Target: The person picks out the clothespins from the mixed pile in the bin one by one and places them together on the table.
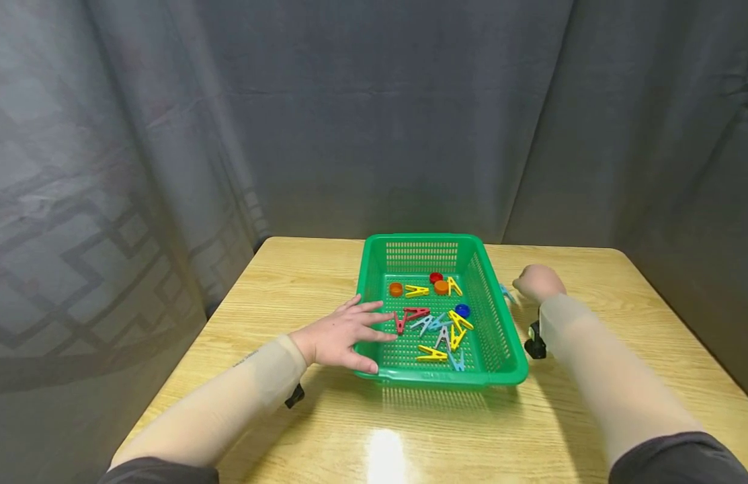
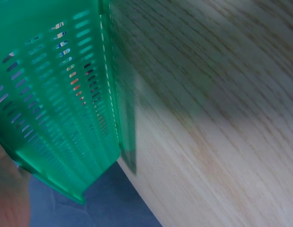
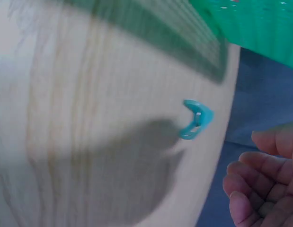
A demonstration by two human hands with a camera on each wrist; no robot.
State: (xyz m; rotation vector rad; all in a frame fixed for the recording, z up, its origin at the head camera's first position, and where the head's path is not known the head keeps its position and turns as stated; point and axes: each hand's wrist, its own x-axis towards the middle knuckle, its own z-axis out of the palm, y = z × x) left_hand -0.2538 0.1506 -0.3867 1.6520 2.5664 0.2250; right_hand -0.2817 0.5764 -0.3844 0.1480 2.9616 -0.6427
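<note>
A green plastic basket [image 1: 431, 378] stands on the table with several clothespins in yellow, red, grey and light blue, such as a yellow clothespin [image 1: 432, 353]. My left hand [image 1: 346, 334] lies over the basket's left rim, fingers spread and straight. To the right of the basket, a light blue clothespin [image 3: 201, 121] lies on the tabletop, partly seen in the head view. Beside it hovers my right hand [image 1: 539, 283], its fingers loosely curled with nothing between them. The right wrist view shows its fingertips [image 3: 237, 169] apart from the clothespin.
Bottle caps share the basket: a blue cap [image 1: 462, 310], a red cap [image 1: 436, 277] and two orange ones. The wooden table [image 1: 301, 269] ends at a dark grey curtain [image 1: 374, 134] behind and at the sides.
</note>
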